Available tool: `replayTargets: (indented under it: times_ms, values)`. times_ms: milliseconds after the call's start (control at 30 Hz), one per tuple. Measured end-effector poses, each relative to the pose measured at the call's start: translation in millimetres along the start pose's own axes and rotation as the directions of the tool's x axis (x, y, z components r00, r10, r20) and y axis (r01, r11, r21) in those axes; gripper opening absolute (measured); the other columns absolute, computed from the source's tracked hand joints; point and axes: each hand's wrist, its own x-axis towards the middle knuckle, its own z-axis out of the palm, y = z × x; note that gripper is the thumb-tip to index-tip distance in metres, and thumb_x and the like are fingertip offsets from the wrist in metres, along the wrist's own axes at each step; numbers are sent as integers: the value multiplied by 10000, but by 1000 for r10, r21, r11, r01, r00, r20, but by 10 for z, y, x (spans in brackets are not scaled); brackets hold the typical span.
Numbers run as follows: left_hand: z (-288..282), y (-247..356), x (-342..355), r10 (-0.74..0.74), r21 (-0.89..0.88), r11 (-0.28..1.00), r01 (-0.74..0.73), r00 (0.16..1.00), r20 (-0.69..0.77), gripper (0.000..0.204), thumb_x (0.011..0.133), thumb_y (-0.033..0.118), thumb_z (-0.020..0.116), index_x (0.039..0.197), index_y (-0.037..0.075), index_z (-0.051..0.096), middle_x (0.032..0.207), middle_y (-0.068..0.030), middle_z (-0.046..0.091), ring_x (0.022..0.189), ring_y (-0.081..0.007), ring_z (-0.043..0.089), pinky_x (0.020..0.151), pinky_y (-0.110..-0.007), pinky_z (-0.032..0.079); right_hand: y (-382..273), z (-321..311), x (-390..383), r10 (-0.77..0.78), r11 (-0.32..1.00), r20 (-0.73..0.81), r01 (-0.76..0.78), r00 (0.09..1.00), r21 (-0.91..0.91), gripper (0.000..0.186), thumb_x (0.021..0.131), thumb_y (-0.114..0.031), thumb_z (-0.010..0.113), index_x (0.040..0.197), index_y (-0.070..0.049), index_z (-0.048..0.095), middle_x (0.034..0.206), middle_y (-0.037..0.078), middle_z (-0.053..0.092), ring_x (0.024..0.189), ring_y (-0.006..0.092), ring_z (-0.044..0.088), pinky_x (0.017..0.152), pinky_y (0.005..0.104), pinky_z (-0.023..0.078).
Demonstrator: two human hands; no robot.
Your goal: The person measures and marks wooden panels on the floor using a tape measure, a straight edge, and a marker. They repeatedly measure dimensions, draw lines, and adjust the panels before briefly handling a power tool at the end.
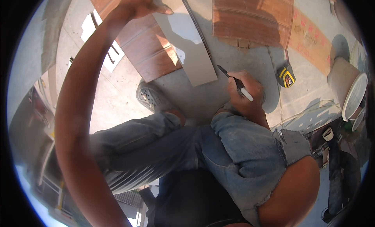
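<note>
My left hand (141, 3) reaches to the top edge of the view, its thumb stretched out over a long grey-beige board (197, 68). Its other fingers are partly cut off by the frame. The board lies at a slant over a reddish-brown panel (152, 59) with a wood look. In my right hand (247, 90), closed near my right knee, is a slim black pointed tool (222, 69) with a white end. Its tip points up and left, a little apart from the board's near right corner. I cannot make out its exact kind.
A yellow and black tape measure (286, 76) rests on the concrete floor to the right. Beyond it are a second brown panel (254, 19) and printed cardboard (310, 39). A tipped pale bucket (347, 84) is at far right. White sheet (111, 59) lies left; my shoe (150, 97) is near the panel.
</note>
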Motion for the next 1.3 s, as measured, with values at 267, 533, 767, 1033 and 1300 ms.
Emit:
replayTargets:
  times_ms: [267, 533, 767, 1033, 1300]
  values:
    - [83, -68, 89, 112, 53, 993, -109, 993, -43, 1122, 879, 423, 818, 1614, -108, 157, 1711, -334, -49, 1610, -431, -30, 1331, -508, 141, 97, 66, 195, 280, 960, -8, -280, 960, 15, 251, 961, -221, 714, 1065, 4, 672, 988, 201, 691, 932, 359, 685, 829, 450, 530]
    - [751, -482, 243, 250, -194, 874, -446, 754, -607, 1166, 843, 575, 836, 1609, -84, 256, 1666, -400, 140, 1561, -506, 218, 1257, -506, 328, 306, 600, 101, 328, 920, 216, -260, 920, -292, 429, 938, -393, 750, 1082, -5, 636, 1036, 231, 703, 931, 407, 693, 830, 482, 525]
    - [770, -144, -180, -342, -832, 419, -363, 787, -514, 970, 973, 431, 767, 1554, -176, 282, 1508, -366, 443, 1414, -430, 490, 1117, -479, 480, 146, 740, 22, 327, 910, 458, -406, 827, 83, 470, 944, -377, 757, 1146, 11, 586, 966, 209, 714, 868, 349, 699, 770, 444, 516]
    - [350, -63, -197, -474, -985, 161, -60, 871, -131, 1074, 759, 584, 915, 1352, -194, 472, 1219, -266, 631, 1084, -301, 674, 869, -350, 567, 200, 588, -176, 252, 907, 421, -364, 871, 210, 529, 953, -364, 750, 1281, 25, 604, 1089, 234, 705, 942, 299, 699, 843, 418, 529]
    - [-163, 465, -334, -134, -995, 98, -13, 991, -26, 838, 761, 492, 901, 1270, -85, 567, 1143, -169, 662, 1086, -266, 663, 883, -436, 527, 262, -2, -512, 305, 904, 431, -400, 849, 148, 552, 958, -398, 742, 1298, 16, 613, 1161, 266, 700, 1054, 359, 697, 932, 435, 518]
